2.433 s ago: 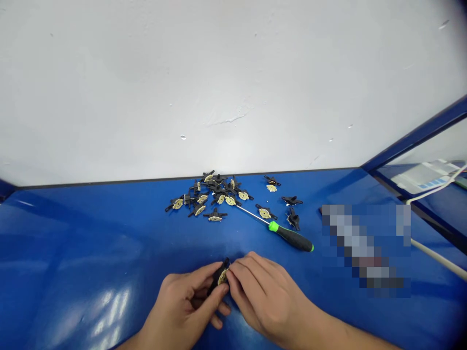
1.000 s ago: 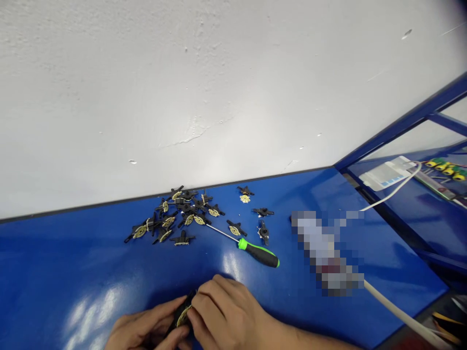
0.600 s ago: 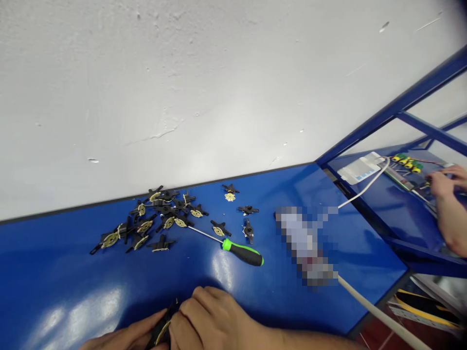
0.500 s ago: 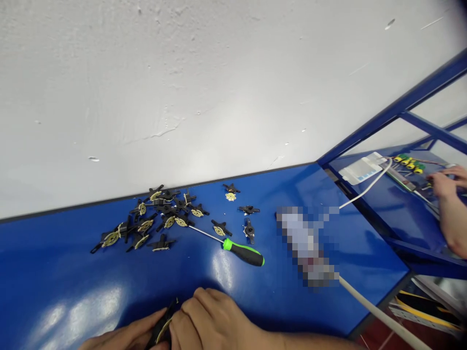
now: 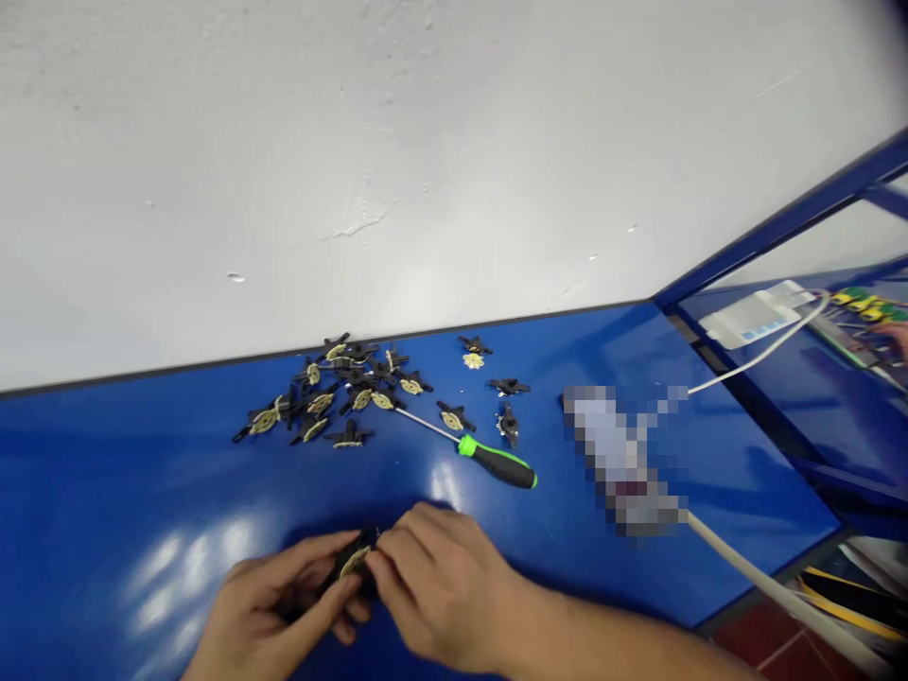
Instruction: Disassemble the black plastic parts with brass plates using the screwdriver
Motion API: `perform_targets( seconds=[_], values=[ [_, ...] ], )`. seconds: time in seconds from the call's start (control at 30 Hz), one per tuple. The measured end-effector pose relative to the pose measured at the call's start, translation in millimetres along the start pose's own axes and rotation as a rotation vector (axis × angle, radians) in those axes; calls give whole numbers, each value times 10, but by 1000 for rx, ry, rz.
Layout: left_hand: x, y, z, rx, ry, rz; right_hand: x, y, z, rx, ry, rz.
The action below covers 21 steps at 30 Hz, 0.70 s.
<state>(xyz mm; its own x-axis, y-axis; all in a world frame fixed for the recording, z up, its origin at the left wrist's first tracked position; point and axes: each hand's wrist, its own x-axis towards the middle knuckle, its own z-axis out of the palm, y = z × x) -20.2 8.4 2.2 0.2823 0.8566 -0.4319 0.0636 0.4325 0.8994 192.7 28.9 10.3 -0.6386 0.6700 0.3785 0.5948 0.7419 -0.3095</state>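
Near the table's front, my left hand (image 5: pixel 284 601) pinches a black plastic part with a pale gold disc (image 5: pixel 357 560) between thumb and fingers. My right hand (image 5: pixel 450 582) grips the same part's right side, its fingertips partly hiding it. Beyond the hands lies a loose cluster of similar black parts with gold discs (image 5: pixel 321 403). A screwdriver (image 5: pixel 500 463) with a black and green handle lies to the right of the cluster, its shaft tip against one part. Two black parts without visible discs (image 5: pixel 508 425) lie farther right.
The blue tabletop (image 5: pixel 177 473) meets a white wall (image 5: pixel 355 142) at the back. A blurred-out object (image 5: pixel 617 454) with a white cable (image 5: pixel 773 586) lies at right. Past a blue metal frame (image 5: pixel 773 227), a white box (image 5: pixel 759 312) and yellow-green items (image 5: pixel 865 305) sit beside another person's partly visible hand.
My hands, with the black part, have come up farther into view. The view has shifted, so the table items appear higher and more to the right. The other person's hand is now mostly out of frame.
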Motion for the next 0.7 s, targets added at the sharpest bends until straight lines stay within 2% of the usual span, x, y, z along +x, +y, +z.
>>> perform_targets(
  seconds=[0.1,0.17,0.23,0.33,0.4,0.53,0.7],
  values=[
    [19,125,47,-176,98,-23,-9,93,-68,83,1,138],
    [35,142,42,-288,80,-22,-7,138,-93,105,14,218],
    [52,124,14,-355,7,8,-1,153,-104,118,-7,249],
    [71,84,-30,-418,-79,72,8,133,-93,110,-79,217],
    [77,68,-38,-447,-89,85,11,116,-72,78,-126,180],
    [89,72,-18,-455,-50,73,21,114,-13,34,-213,149],
    [150,129,28,-433,18,21,43,130,39,57,-227,142]
  ],
)
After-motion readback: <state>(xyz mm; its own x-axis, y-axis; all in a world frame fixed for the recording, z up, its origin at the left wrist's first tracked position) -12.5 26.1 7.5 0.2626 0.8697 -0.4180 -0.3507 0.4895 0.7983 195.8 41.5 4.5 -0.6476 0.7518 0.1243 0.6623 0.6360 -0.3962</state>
